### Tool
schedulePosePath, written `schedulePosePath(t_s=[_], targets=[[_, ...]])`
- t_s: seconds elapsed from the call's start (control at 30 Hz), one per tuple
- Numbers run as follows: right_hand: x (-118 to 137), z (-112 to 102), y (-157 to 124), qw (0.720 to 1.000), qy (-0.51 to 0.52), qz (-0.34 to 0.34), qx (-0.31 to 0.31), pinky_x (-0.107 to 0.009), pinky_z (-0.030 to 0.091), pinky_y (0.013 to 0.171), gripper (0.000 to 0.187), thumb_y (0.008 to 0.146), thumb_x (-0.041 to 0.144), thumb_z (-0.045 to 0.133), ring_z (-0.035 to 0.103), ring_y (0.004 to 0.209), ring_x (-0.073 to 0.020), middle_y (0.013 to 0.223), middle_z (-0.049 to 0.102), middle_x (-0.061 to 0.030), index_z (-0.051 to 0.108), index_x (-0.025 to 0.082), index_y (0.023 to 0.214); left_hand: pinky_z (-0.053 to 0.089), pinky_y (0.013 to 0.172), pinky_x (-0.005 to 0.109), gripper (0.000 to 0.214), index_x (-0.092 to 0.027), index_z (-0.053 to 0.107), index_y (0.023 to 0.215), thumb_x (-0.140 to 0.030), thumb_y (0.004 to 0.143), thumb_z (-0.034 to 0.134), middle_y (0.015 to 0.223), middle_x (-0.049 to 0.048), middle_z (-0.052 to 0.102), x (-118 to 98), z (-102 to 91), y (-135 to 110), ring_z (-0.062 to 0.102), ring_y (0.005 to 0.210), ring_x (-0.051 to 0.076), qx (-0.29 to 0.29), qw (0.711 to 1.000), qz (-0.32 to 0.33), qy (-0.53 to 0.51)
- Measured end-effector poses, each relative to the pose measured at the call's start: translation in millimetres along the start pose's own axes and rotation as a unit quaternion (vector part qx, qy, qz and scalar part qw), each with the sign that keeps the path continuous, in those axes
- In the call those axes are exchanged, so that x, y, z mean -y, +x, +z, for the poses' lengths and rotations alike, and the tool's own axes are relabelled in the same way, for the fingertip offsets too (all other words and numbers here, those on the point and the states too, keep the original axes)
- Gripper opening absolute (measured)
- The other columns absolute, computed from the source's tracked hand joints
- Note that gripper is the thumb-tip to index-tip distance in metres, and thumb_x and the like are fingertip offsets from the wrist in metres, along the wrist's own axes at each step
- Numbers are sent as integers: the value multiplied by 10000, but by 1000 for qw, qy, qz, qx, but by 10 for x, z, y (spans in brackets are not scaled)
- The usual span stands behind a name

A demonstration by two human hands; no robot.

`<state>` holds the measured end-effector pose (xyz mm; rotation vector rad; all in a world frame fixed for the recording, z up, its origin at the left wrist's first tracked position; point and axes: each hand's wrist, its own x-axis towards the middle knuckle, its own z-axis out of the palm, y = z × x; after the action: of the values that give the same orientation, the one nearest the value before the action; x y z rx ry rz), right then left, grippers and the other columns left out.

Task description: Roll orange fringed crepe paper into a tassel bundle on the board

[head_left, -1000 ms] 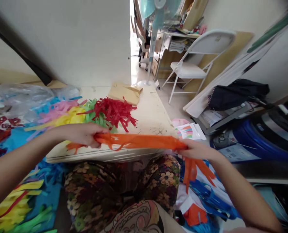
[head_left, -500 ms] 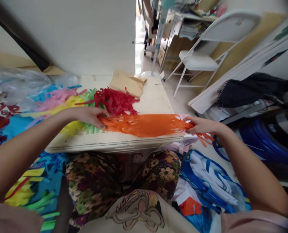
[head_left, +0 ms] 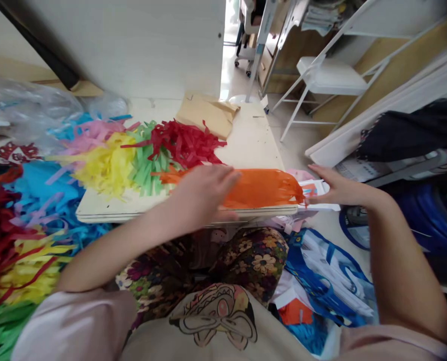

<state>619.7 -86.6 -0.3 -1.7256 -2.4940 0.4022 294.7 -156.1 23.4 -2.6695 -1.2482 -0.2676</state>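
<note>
A bundle of fringed orange paper (head_left: 264, 188) lies flat along the front edge of a pale board table, its loose strips spread at the left end. My left hand (head_left: 208, 190), slightly blurred, is over the bundle's left part with fingers and thumb apart, hiding what is beneath. Just past the right end, my right hand (head_left: 332, 188) is open, thumb and fingers spread, with nothing between them. Behind it shows a white printed packet (head_left: 323, 188). Beside the orange lie fringed bundles of red (head_left: 187, 143), green (head_left: 148, 163) and yellow paper (head_left: 108, 163).
A brown paper envelope (head_left: 206, 115) lies on the far part of the table (head_left: 259, 138). Clear plastic bags (head_left: 31, 108) and blue fringed paper (head_left: 42, 188) crowd the left. A blue-trimmed bag (head_left: 328, 271) sits low at right. A white folding chair (head_left: 332, 75) stands beyond.
My left hand has left the orange bundle's left end and moved right over it. My right hand has let go of the right end. The bundle now rests on the table.
</note>
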Motion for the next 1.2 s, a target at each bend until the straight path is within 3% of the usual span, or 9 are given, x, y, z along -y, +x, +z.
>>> schedulePosePath(t_s=[0.1, 0.23, 0.33, 0.43, 0.53, 0.7, 0.9, 1.03, 1.2], targets=[[432, 98, -61, 991, -20, -97, -95, -455, 215, 963, 783, 589, 468, 597, 246, 1188, -292, 1281, 330, -108, 282, 185, 1247, 278, 905, 377, 665, -62, 405, 1125, -514, 648, 508, 1153, 165, 451, -299, 382, 52, 398, 1064, 269, 22, 999, 43, 8], [1042, 439, -180, 963, -61, -262, -20, -476, 164, 977, 791, 601, 508, 563, 230, 1197, -272, 1273, 342, -137, 296, 117, 1235, 313, 851, 386, 283, -108, 483, 1023, -211, 767, 421, 1027, 120, 534, -424, 626, -24, 482, 933, 223, 1, 999, 16, 44], [1254, 665, -234, 959, -98, -260, -44, -478, 194, 963, 546, 703, 339, 519, 342, 1130, -261, 1199, 441, -134, 384, 101, 1176, 344, 794, 361, 223, -125, 516, 930, -125, 776, 355, 878, 85, 568, -418, 623, -89, 508, 803, 184, -24, 999, 23, 40], [1292, 736, -259, 957, -121, -249, -88, -454, 241, 933, 317, 781, 187, 403, 441, 1024, -233, 1107, 525, -101, 476, 119, 1081, 355, 756, 341, 189, -131, 534, 828, -137, 778, 352, 759, 58, 560, -386, 577, -104, 499, 742, 173, -16, 999, 35, 11], [1267, 688, -286, 957, -92, -259, -96, -378, 337, 846, 245, 803, 165, 360, 482, 952, -211, 1046, 563, -84, 536, 134, 970, 366, 677, 316, 207, -144, 534, 796, -174, 796, 329, 740, 50, 557, -341, 518, -94, 490, 720, 175, 10, 999, 20, -36], [1190, 517, -319, 975, 31, -219, -21, -255, 387, 664, 216, 819, 215, 341, 543, 759, -149, 809, 614, -69, 534, 142, 883, 352, 626, 272, 261, -150, 512, 753, -243, 824, 279, 710, 38, 545, -240, 392, -90, 481, 688, 154, 63, 986, -16, -155], [1060, 369, -153, 985, 78, -136, 73, -204, 322, 531, 179, 789, 233, 365, 492, 585, -104, 668, 574, -24, 528, 158, 777, 309, 528, 215, 277, -155, 437, 684, -278, 829, 236, 621, 10, 492, -79, 268, 11, 449, 570, 107, 153, 953, -58, -255], [1033, 338, -21, 981, 110, -128, 94, -197, 308, 518, 174, 767, 209, 371, 457, 559, -93, 619, 549, -6, 531, 151, 728, 270, 488, 217, 269, -163, 430, 707, -316, 820, 239, 596, 1, 486, -4, 203, 119, 447, 528, 107, 199, 946, -66, -245], [1071, 282, 62, 974, 120, -138, 133, -197, 310, 531, 176, 729, 169, 383, 458, 576, -93, 659, 576, -12, 558, 149, 727, 266, 483, 233, 302, -154, 459, 685, -324, 807, 241, 602, 20, 511, 15, 219, 223, 462, 525, 122, 213, 953, -70, -204]])
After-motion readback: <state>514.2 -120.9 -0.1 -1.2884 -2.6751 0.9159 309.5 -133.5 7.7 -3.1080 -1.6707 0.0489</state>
